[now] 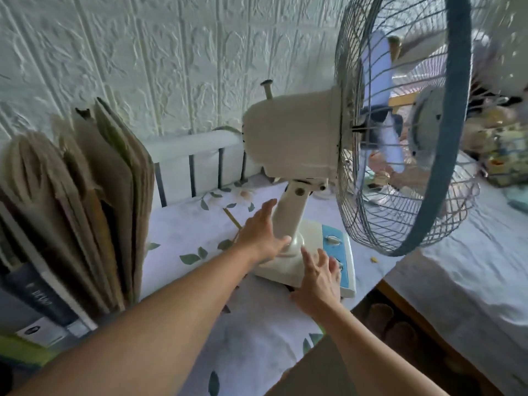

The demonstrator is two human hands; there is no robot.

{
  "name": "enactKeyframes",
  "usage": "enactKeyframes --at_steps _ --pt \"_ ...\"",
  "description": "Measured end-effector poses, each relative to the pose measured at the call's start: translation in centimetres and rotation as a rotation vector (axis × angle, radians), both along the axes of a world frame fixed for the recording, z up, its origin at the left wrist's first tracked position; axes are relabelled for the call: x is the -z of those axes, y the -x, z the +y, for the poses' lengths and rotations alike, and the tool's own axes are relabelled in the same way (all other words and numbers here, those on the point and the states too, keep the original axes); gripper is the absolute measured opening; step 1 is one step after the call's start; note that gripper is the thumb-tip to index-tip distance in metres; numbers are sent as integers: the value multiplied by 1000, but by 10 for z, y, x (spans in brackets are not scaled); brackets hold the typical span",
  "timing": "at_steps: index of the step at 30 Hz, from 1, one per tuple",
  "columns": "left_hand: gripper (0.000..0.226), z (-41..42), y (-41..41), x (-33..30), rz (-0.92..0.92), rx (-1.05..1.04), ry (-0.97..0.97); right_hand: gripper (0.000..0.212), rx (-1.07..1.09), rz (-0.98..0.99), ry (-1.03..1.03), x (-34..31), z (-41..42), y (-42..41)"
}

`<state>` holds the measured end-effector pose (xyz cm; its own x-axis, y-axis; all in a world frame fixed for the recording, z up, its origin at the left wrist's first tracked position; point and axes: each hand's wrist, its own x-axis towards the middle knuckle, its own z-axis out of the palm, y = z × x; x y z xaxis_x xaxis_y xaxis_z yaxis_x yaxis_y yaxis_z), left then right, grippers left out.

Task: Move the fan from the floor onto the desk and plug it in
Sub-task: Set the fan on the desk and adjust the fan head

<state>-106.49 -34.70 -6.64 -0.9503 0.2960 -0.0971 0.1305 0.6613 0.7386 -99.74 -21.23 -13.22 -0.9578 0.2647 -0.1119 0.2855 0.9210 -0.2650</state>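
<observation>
1. Head view is showing the fan (294,144) standing upright on the surface (257,332), which is wearing a pale cloth printed with leaves; the cream base is sitting at lower centre of the frame, close to the surface's right edge.
2. The left hand (261,234) is lying open beside the fan's neck, fingers (267,208) spread and straight, thumb touching the foot of the neck, gripping nothing.
3. The right hand (318,281) is resting flat on the base by the blue control panel (337,250), fingers loosely spread, closed round nothing.
4. The wire cage with its blue rim is filling the upper right of the frame, hanging out past the surface's edge.
5. A row of worn books and folders (85,201) is crowding the left of the frame, standing upright near the fan.
6. A white rail with dark bars (194,155) is running behind the fan against the textured white wall (143,52).
7. A pencil (233,218) is lying on the cloth just left of the left hand.
8. A bed with a light sheet (457,281) is sitting at lower right, apart from the surface.
</observation>
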Motion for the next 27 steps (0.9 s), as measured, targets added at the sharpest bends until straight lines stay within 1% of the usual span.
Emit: enactKeyframes --at_steps 4,8,10,14,17,19,22,25,27 --pt "63 16 19 3 65 -7 -200 82 4 1 -71 13 2 7" --pt "52 23 29 5 72 -26 -278 78 -19 67 -119 18 9 8" --pt "46 23 33 3 75 -23 -284 77 -35 98 -140 17 11 9" --pt "44 23 34 -1 83 10 -274 75 -52 88 -141 13 16 11" --pt "41 28 33 0 101 -20 -274 69 -55 118 -156 15 24 13" --pt "40 34 32 0 111 -48 -265 68 -66 129 -180 15 32 16" --pt "42 45 32 3 131 -106 -237 67 -120 134 -199 14 47 19" --pt "49 59 32 6 173 -175 -181 60 -174 140 -195 11 65 23" --pt "52 68 30 9 196 -220 -154 62 -233 142 -201 9 78 26"
